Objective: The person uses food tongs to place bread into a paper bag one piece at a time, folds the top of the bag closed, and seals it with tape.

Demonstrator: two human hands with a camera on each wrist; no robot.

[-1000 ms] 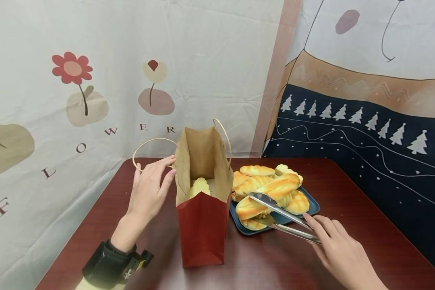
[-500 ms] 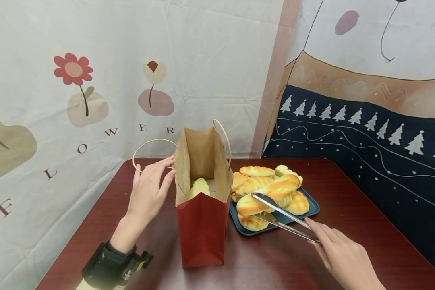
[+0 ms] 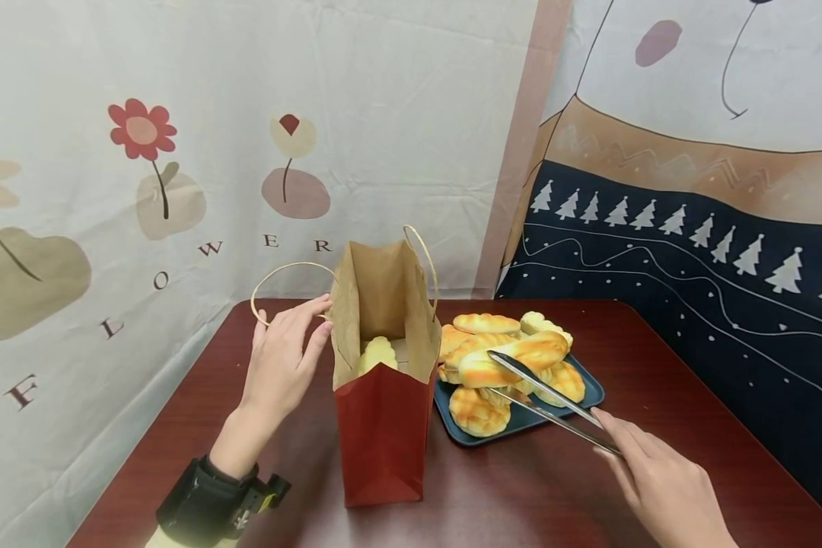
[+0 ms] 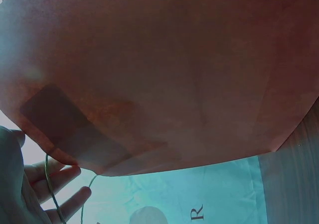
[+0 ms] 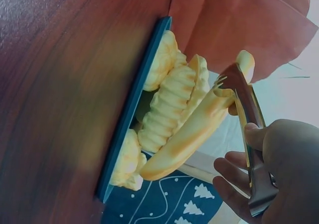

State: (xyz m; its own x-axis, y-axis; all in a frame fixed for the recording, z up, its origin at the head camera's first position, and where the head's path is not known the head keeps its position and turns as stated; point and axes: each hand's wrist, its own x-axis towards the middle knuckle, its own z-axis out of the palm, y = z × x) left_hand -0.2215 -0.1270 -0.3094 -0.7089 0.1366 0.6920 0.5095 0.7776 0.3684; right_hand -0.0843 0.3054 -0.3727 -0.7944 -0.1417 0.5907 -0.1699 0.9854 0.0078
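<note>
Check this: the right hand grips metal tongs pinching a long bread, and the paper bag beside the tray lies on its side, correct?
No, the paper bag beside the tray stands upright, as the head view shows. The right hand does grip metal tongs pinching a long bread.

The letters "FLOWER" [image 3: 211, 249] stand on pale cloth [image 3: 411, 152].

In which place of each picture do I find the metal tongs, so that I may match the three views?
Head: right of centre, the metal tongs in the right hand, gripping a long bread.
Left wrist: the metal tongs are not in it.
Right wrist: right of centre, running from the long bread down to the right hand.
Shared landmark: the red paper bag, visible in all three.
</note>
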